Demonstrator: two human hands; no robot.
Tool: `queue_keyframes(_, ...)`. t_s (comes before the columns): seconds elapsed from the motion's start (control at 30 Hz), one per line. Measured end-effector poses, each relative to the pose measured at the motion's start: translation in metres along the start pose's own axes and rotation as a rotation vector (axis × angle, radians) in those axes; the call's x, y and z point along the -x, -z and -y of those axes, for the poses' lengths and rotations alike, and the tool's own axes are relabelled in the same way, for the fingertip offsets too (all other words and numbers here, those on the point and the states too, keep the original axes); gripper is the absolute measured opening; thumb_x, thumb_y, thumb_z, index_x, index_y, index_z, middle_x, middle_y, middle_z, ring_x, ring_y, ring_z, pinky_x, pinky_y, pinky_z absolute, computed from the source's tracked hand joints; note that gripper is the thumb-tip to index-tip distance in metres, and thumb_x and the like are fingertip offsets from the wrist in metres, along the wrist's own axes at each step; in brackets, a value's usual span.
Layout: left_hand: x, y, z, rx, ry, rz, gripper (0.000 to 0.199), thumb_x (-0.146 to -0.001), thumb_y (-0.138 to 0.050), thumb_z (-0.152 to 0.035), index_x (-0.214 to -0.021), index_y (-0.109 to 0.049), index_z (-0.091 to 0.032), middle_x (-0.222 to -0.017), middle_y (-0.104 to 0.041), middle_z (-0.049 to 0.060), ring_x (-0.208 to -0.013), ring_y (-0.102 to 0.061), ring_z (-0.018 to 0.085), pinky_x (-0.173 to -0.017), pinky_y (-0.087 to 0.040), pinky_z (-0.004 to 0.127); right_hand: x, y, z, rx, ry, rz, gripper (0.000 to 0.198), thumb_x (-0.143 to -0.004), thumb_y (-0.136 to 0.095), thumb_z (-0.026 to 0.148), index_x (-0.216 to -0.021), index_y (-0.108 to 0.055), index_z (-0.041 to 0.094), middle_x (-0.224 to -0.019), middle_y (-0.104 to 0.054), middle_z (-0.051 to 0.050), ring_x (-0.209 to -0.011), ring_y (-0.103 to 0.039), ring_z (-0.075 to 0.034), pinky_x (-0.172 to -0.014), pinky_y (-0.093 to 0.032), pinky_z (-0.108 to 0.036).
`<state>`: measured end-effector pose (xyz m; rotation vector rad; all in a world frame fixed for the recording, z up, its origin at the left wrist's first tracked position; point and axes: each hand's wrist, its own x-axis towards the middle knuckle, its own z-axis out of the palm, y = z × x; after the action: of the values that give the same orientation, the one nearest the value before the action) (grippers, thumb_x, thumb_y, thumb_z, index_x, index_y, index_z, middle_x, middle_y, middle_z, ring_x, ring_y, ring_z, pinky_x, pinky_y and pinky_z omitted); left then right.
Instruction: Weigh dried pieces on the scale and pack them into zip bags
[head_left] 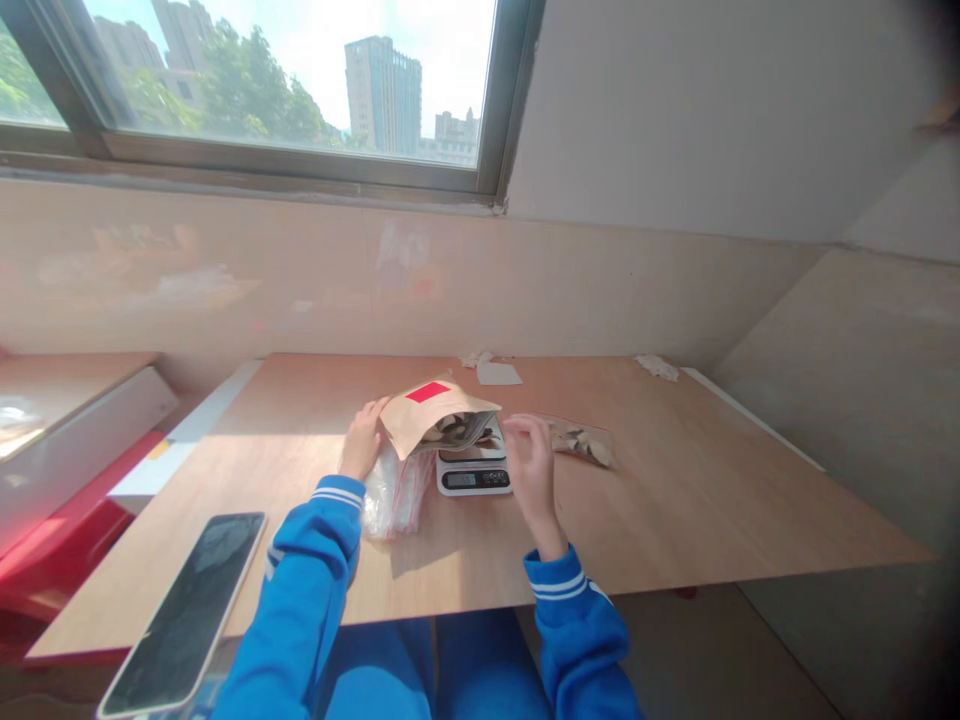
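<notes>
A brown paper bag (409, 418) with a red label is tilted over the scale, its mouth toward my right hand. Dark and pale flat pieces (454, 430) show inside it. My left hand (364, 440) grips the bag's left side. Under the bag, a white kitchen scale (474, 480) with a dark display is partly covered. My right hand (531, 455) is beside the scale, its fingers pinched together; whatever they hold is too small to make out. Clear plastic zip bags (394, 495) lie left of the scale. Right of my right hand rests a clear bag of pale pieces (581, 442).
A phone (191, 605) lies at the front left edge of the wooden table (675, 500). Toward the wall are a white paper (499, 374) and crumpled tissue (658, 367). A red seat (75, 530) stands to the left, below another table (75, 375).
</notes>
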<state>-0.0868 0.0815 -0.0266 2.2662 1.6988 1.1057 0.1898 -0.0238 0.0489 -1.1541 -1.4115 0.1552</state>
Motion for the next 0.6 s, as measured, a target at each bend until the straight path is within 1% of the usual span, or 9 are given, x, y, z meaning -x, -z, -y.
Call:
queue_keyframes(0.03,0.000,-0.001,0.001,-0.005,0.000,-0.001,0.072,-0.071,-0.039,0.000,-0.139,-0.044,-0.023,-0.131,-0.053,0.008,-0.106,-0.053,0.024,-0.093,-0.044,0.037,0.000,0.004,0.015,-0.040,0.029,0.054,0.018,-0.090,-0.043,0.017,-0.090,-0.061,0.021,-0.095,-0.059,-0.007,-0.099,-0.057,-0.020,-0.093,-0.047,-0.039)
queue_keyframes(0.07,0.000,-0.001,0.002,-0.010,-0.002,0.000,0.072,-0.071,-0.039,0.000,-0.139,-0.043,-0.023,-0.131,-0.052,0.008,-0.105,-0.053,0.024,-0.093,-0.044,0.036,-0.001,0.006,0.030,-0.073,0.063,0.186,0.024,-0.092,-0.039,0.015,-0.091,-0.062,0.022,-0.094,-0.060,-0.005,-0.096,-0.058,-0.018,-0.090,-0.048,-0.036)
queue_keyframes(0.13,0.000,-0.002,0.002,-0.017,-0.005,0.003,0.072,-0.072,-0.040,0.000,-0.139,-0.043,-0.023,-0.132,-0.052,0.008,-0.104,-0.053,0.024,-0.092,-0.044,0.036,-0.003,0.004,0.053,-0.076,0.124,0.459,0.031,-0.092,-0.036,0.011,-0.102,-0.063,0.023,-0.104,-0.062,-0.005,-0.103,-0.058,-0.017,-0.093,-0.048,-0.034)
queue_keyframes(0.17,0.000,-0.002,0.002,-0.022,-0.006,0.004,0.071,-0.072,-0.040,0.000,-0.139,-0.042,-0.023,-0.132,-0.052,0.008,-0.104,-0.053,0.024,-0.092,-0.044,0.036,-0.004,0.001,0.060,-0.045,0.146,0.551,0.034,-0.091,-0.035,0.009,-0.108,-0.062,0.022,-0.111,-0.061,-0.006,-0.108,-0.057,-0.017,-0.096,-0.047,-0.034)
queue_keyframes(0.2,0.000,-0.001,0.001,-0.030,-0.004,0.005,0.071,-0.072,-0.040,0.000,-0.139,-0.043,-0.023,-0.131,-0.052,0.008,-0.103,-0.053,0.024,-0.092,-0.044,0.036,-0.006,-0.004,0.065,0.005,0.160,0.608,0.037,-0.090,-0.035,0.008,-0.114,-0.060,0.020,-0.117,-0.060,-0.008,-0.113,-0.055,-0.018,-0.099,-0.046,-0.035)
queue_keyframes(0.3,0.001,0.000,-0.002,-0.067,0.009,0.014,0.069,-0.073,-0.041,0.000,-0.138,-0.043,-0.022,-0.130,-0.052,0.008,-0.101,-0.053,0.024,-0.090,-0.044,0.036,-0.013,-0.022,0.065,0.195,0.179,0.659,0.040,-0.089,-0.034,0.006,-0.120,-0.057,0.014,-0.122,-0.058,-0.013,-0.118,-0.052,-0.022,-0.104,-0.043,-0.040)
queue_keyframes(0.4,0.003,0.002,-0.005,-0.098,0.021,0.031,0.067,-0.074,-0.041,-0.001,-0.137,-0.042,-0.023,-0.129,-0.053,0.009,-0.101,-0.053,0.023,-0.088,-0.044,0.035,-0.024,-0.040,0.054,0.324,0.220,0.704,0.040,-0.088,-0.039,0.008,-0.122,-0.057,0.014,-0.123,-0.059,-0.015,-0.120,-0.051,-0.025,-0.106,-0.040,-0.043)
queue_keyframes(0.5,0.003,0.003,-0.007,-0.116,0.030,0.041,0.063,-0.077,-0.040,-0.003,-0.136,-0.042,-0.023,-0.128,-0.053,0.009,-0.100,-0.053,0.023,-0.087,-0.043,0.035,-0.035,-0.056,0.043,0.310,0.265,0.734,0.038,-0.086,-0.045,0.012,-0.122,-0.059,0.017,-0.127,-0.060,-0.012,-0.124,-0.049,-0.027,-0.108,-0.036,-0.043)
queue_keyframes(0.6,0.003,0.003,-0.008,-0.128,0.044,0.044,0.058,-0.080,-0.039,-0.005,-0.135,-0.043,-0.022,-0.128,-0.053,0.009,-0.100,-0.053,0.024,-0.086,-0.043,0.035,-0.042,-0.071,0.033,0.224,0.259,0.724,0.035,-0.082,-0.053,0.014,-0.115,-0.064,0.020,-0.124,-0.063,-0.009,-0.122,-0.052,-0.028,-0.108,-0.037,-0.041)
